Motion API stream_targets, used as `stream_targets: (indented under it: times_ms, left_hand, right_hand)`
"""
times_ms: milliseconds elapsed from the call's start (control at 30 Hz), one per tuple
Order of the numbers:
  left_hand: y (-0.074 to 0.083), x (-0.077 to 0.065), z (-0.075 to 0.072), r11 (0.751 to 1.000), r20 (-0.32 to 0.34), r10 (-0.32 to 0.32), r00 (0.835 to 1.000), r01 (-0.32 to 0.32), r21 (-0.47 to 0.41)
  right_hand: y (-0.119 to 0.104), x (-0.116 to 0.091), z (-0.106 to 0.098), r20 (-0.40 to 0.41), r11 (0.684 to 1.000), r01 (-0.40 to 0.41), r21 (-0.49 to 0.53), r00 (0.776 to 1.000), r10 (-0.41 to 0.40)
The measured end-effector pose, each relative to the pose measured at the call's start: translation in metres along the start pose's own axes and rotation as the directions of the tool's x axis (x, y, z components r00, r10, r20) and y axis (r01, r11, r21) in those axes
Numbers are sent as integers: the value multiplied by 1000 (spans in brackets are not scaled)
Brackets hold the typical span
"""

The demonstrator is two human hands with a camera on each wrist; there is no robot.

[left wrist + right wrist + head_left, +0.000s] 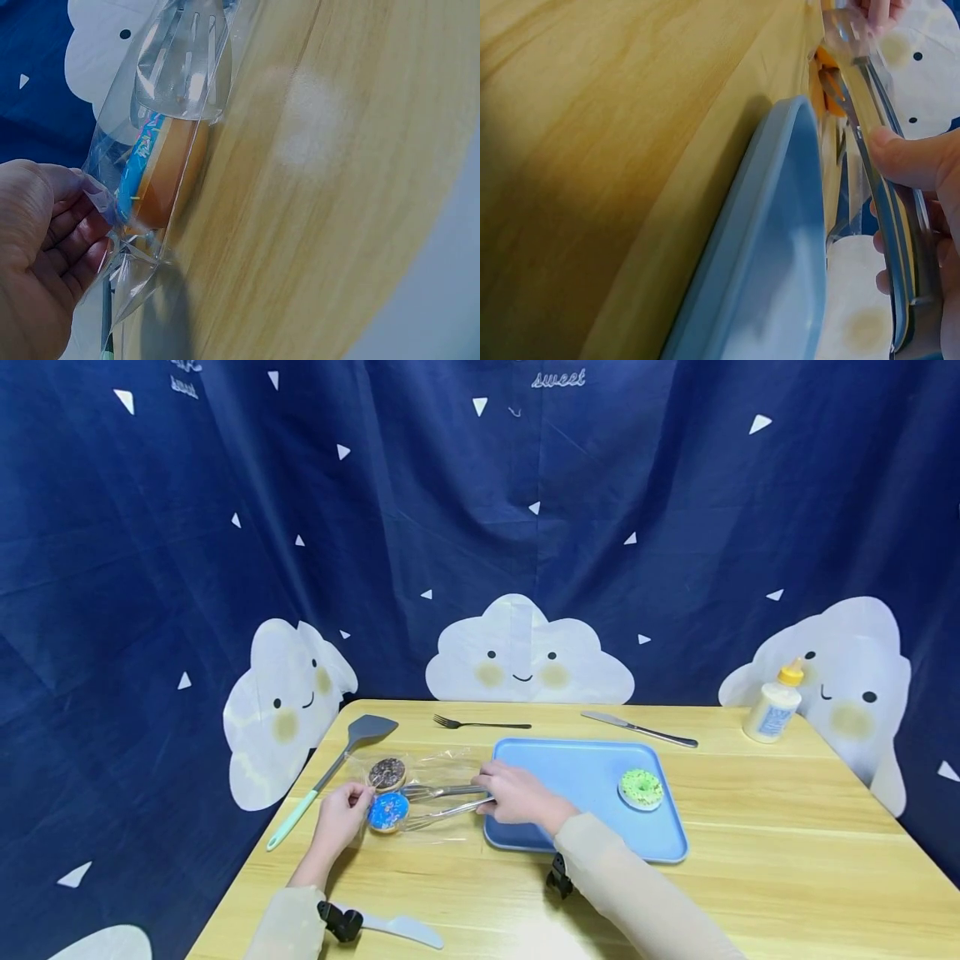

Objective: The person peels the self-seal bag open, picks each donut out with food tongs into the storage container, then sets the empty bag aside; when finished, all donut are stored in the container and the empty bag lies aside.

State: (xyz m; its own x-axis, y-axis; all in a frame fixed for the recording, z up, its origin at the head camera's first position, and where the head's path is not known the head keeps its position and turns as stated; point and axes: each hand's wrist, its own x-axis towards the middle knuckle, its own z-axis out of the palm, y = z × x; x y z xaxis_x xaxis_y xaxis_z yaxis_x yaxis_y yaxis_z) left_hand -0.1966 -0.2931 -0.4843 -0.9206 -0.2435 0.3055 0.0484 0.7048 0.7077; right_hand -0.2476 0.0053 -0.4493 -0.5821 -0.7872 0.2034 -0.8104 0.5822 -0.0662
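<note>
My left hand [341, 818] pinches the edge of a clear plastic bag [135, 277] at its left side. In the bag lie a blue doughnut with sprinkles [387, 811] and a dark chocolate doughnut [384, 768]. My right hand [517, 793] grips metal tongs [891, 217] from the right, thumb on one arm. The tongs' arms are spread and reach into the bag. One slotted end [180, 75] overlaps the blue doughnut in the left wrist view.
A blue tray [562, 772] bearing a green doughnut [637, 777] sits under and beyond my right hand. A spatula [322, 781] lies left, a fork [480, 724] and table knife [637, 727] behind, a pale plastic knife [405, 928] in front. A squeeze bottle [772, 710] stands back right.
</note>
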Motion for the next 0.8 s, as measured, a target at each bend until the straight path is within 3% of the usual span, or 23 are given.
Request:
stream_targets:
  times_ms: [400,533,800]
  left_hand:
    - [-1,-1,-3,999,20,-36,999,37,-21]
    - [-1,1,-3,1000,7,-22,1000,22,2]
    - [0,1,0,1000,-10,4,1000,-4,5]
  right_hand:
    - [1,-3,1,-33,999,33,-17,999,-33]
    - [3,-8,-1,-44,999,33,-33,998,-34]
    - [13,-24,-3,-71,998,21,53,997,-17]
